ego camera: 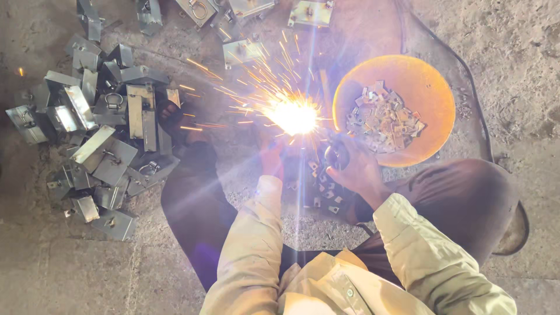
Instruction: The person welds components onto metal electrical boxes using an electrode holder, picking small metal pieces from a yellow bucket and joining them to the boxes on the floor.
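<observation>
A bright welding flash (293, 115) throws sparks up and to the left over the concrete floor. My left hand (271, 158) sits just below the flash, against a dark workpiece that the glare mostly hides. My right hand (356, 169) is closed around a dark tool, apparently a welding holder (336, 154), whose tip points toward the flash. Small metal tabs (325, 195) lie scattered on the floor under both hands. Cream sleeves cover my forearms.
A round orange-lit pan (429, 87) holding several small metal pieces stands at the right. A heap of grey sheet-metal boxes with ring handles (105, 131) fills the left; more lie along the top (245, 11). A dark cable (461, 64) curves behind the pan. My knees flank the spot.
</observation>
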